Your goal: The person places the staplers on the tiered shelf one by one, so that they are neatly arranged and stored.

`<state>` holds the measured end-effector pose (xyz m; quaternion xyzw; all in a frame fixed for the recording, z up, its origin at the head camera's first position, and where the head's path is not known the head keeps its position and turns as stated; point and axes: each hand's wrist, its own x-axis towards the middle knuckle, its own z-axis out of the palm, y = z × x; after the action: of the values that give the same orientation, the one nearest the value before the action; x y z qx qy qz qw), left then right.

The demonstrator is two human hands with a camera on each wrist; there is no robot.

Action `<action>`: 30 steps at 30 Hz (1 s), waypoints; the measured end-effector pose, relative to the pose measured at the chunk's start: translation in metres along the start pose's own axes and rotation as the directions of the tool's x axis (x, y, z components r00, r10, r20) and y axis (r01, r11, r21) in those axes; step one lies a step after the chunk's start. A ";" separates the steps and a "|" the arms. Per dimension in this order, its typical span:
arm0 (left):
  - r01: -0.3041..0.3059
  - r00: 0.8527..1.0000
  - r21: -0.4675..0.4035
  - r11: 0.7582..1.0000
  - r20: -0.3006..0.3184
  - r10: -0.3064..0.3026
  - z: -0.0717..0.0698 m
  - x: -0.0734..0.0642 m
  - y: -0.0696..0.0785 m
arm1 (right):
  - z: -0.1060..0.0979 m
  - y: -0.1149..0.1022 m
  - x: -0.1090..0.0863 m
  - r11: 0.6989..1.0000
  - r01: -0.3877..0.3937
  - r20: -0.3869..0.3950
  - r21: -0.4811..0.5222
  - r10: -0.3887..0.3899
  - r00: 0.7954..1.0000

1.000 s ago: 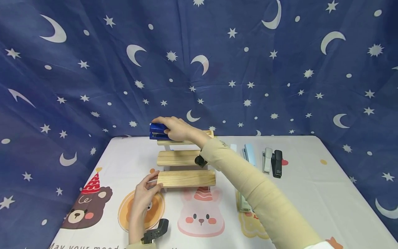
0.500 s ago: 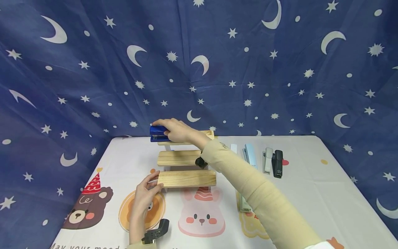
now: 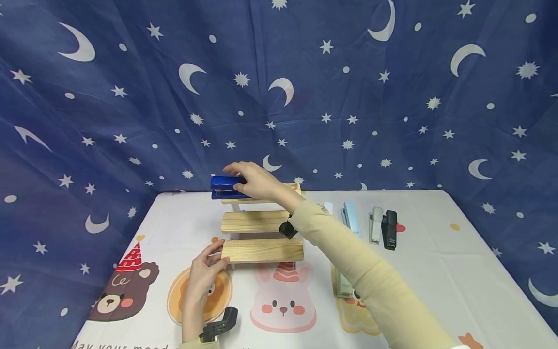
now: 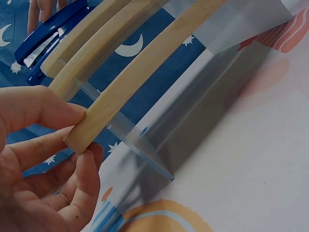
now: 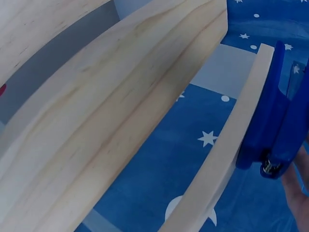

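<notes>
Before a starry curtain (image 3: pixel 314 97), the left hand (image 3: pixel 203 275) pinches a 3-tier wooden rack (image 3: pixel 250 221) on the surface (image 3: pixel 436 271) while the right hand (image 3: pixel 258 182), its grip unclear, partly hides a blue stapler (image 3: pixel 224 183).

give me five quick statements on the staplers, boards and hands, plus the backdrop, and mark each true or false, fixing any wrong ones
1. The blue stapler sticks out past the left end of the top board. True.
2. The left hand pinches the end of the lowest board. True.
3. The right hand is on the black stapler. False: it is at the blue stapler.
4. In the head view, the black stapler is left of the grey stapler. False: it is on the right.
5. The backdrop is patterned. True.
</notes>
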<state>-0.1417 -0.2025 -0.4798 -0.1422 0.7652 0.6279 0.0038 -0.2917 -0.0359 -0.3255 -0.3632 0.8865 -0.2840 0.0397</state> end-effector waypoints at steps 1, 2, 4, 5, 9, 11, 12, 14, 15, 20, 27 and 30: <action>0.004 1.000 -0.001 1.000 0.000 -0.004 0.000 0.000 0.000 | -0.001 0.001 -0.001 1.000 0.003 -0.002 0.009 -0.003 1.000; 0.004 1.000 -0.001 1.000 0.000 -0.004 0.000 0.000 0.000 | -0.002 0.001 -0.003 1.000 0.003 -0.005 0.011 -0.003 1.000; 0.001 1.000 0.001 1.000 0.000 -0.001 -0.001 0.000 -0.001 | -0.004 0.002 -0.005 1.000 0.007 -0.008 0.013 -0.007 1.000; 0.000 1.000 0.001 1.000 0.002 0.000 -0.001 0.000 -0.001 | -0.005 0.003 -0.007 1.000 0.009 -0.010 0.013 -0.009 1.000; -0.008 1.000 0.004 1.000 0.003 0.008 -0.001 0.000 -0.001 | -0.009 0.005 -0.012 1.000 0.008 -0.019 0.001 -0.008 1.000; -0.009 1.000 -0.001 1.000 0.003 0.009 -0.001 0.000 -0.001 | -0.010 0.007 -0.015 1.000 0.003 -0.026 -0.010 -0.003 1.000; -0.009 1.000 -0.001 1.000 0.002 0.009 -0.001 0.001 -0.001 | -0.011 0.008 -0.017 1.000 0.002 -0.031 -0.013 -0.002 1.000; -0.009 1.000 -0.003 1.000 0.004 0.009 -0.001 0.000 -0.002 | -0.012 0.009 -0.022 1.000 -0.001 -0.045 -0.025 0.000 0.999; -0.008 1.000 -0.008 1.000 0.004 0.009 -0.001 0.001 -0.002 | -0.012 0.010 -0.024 1.000 -0.002 -0.054 -0.027 0.000 0.999; -0.006 1.000 -0.015 1.000 0.001 0.006 0.001 0.000 -0.003 | -0.014 0.017 -0.039 1.000 0.014 -0.108 -0.015 -0.016 0.994; -0.013 1.000 -0.008 1.000 -0.002 0.013 0.001 0.000 -0.003 | -0.020 0.021 -0.062 1.000 -0.002 -0.166 0.023 0.005 0.986; -0.012 1.000 -0.009 1.000 -0.008 0.012 0.001 0.001 -0.003 | -0.022 0.022 -0.071 0.999 -0.008 -0.188 0.031 0.013 0.982</action>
<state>-0.1420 -0.2023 -0.4828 -0.1401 0.7631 0.6309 -0.0038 -0.2593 0.0350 -0.3284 -0.3294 0.8838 -0.3301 -0.0371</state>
